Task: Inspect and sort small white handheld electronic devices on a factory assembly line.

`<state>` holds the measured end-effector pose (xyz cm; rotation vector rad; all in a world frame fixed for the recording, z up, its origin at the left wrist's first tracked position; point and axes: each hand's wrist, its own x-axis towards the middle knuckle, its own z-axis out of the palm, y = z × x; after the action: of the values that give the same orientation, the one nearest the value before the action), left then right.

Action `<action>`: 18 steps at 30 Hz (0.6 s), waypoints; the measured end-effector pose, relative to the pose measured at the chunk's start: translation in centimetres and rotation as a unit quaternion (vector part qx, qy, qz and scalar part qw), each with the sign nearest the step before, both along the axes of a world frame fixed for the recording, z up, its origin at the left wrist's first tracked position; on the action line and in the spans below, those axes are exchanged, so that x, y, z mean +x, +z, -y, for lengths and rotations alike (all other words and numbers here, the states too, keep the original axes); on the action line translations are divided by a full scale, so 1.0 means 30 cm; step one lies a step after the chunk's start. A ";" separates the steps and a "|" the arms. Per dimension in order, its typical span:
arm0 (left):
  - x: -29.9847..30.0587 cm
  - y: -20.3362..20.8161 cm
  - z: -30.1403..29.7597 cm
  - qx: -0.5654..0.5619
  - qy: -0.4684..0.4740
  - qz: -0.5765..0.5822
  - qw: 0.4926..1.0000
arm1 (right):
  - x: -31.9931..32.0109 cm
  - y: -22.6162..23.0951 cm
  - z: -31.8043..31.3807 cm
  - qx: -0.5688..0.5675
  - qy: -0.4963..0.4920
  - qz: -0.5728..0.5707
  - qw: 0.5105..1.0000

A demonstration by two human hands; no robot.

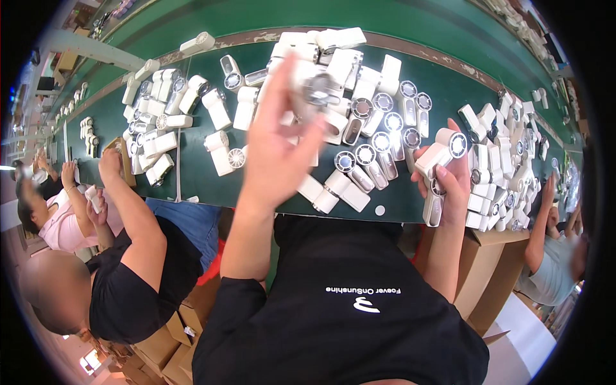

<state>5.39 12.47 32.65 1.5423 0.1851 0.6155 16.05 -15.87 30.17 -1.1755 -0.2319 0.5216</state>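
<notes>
My right hand is closed around a white handheld fan at the table's near edge, its round grille facing up and right. Beneath it, against the same palm, shows a second fan with a grey panel; whether it is a separate piece is hard to make out. My left hand, smeared by motion, is raised over the middle of the table. Between its thumb and fingers is another white handheld fan, also blurred. Several fans with round grilles lie on the green table between my hands.
More white fans are heaped at the left and right of the green table. A small white disc lies near the front edge. Co-workers sit at both sides. A cardboard box stands below at right.
</notes>
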 end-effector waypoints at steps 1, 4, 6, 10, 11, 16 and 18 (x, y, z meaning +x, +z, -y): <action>-0.009 0.008 -0.049 0.059 0.063 -0.054 0.995 | 0.001 0.005 0.004 -0.018 -0.017 0.012 1.000; -0.041 -0.023 -0.210 0.309 0.259 -0.104 0.909 | 0.032 -0.007 0.043 -0.033 -0.080 0.035 0.996; -0.069 -0.044 -0.280 0.428 0.287 -0.143 0.845 | 0.055 -0.019 0.071 -0.024 -0.091 0.037 0.995; -0.066 -0.030 -0.161 0.378 0.267 -0.162 0.872 | 0.050 0.011 0.029 -0.040 -0.019 0.029 0.999; -0.052 -0.034 -0.103 0.285 0.225 -0.145 0.920 | 0.029 0.013 -0.006 -0.013 -0.006 0.026 1.000; 0.015 -0.014 0.148 -0.055 -0.185 -0.107 0.975 | -0.026 0.042 -0.127 0.008 0.121 0.031 0.992; 0.031 -0.022 0.193 -0.092 -0.253 -0.113 0.957 | -0.042 0.020 -0.133 -0.014 0.158 0.046 0.986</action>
<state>6.31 6.67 31.99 1.4007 0.0144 0.0151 14.79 -11.88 30.77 -1.1974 -0.4962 0.7501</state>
